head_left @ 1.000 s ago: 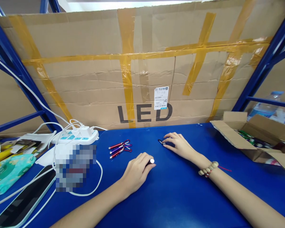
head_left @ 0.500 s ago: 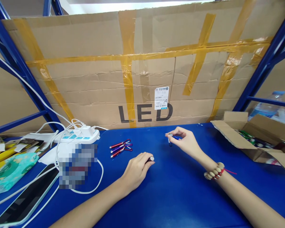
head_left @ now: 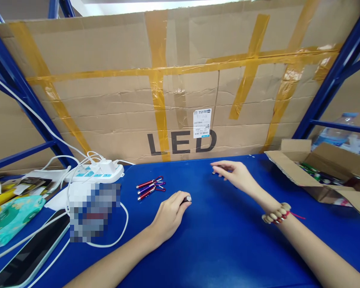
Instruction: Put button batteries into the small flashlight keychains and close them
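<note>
Left hand, frame centre: fingers closed around small torch. Right hand, right of centre: fingertips pinch small dark part.

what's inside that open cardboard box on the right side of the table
The open cardboard box holds a jumble of small items, green ones among them, too small to identify. Its raised flaps cover most of the inside, so the count and anything deeper stay hidden.

One head-worn view looks forward and down, close over the blue table
</note>
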The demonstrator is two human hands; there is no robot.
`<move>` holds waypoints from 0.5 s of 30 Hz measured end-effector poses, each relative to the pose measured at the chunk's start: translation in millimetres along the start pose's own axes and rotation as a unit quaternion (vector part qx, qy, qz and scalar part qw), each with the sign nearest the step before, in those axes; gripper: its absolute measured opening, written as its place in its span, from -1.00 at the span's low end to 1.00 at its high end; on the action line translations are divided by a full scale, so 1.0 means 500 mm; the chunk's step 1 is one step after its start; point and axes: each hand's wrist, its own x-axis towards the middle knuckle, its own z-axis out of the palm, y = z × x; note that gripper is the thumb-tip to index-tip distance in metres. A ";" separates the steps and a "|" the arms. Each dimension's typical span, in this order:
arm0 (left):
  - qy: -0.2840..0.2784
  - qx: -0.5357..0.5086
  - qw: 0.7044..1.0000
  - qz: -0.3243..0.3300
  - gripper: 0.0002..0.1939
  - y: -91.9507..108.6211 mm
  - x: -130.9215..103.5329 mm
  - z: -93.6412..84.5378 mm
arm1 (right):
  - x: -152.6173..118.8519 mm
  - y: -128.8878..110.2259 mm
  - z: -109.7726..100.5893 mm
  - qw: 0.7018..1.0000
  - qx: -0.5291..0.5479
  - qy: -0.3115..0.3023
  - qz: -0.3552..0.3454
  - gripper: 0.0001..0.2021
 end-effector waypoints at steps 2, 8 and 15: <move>0.005 -0.014 1.000 -0.005 -0.85 -0.002 0.001 0.001 | 0.000 0.012 0.005 0.997 -0.061 -0.045 -0.016 -0.72; 0.010 -0.057 0.998 -0.020 -0.90 -0.003 0.002 0.004 | -0.002 0.041 0.009 0.990 -0.137 -0.043 -0.010 -0.78; 0.005 -0.062 0.998 -0.024 -0.88 -0.004 0.003 0.003 | -0.008 0.033 0.001 0.978 -0.202 -0.051 0.003 -0.79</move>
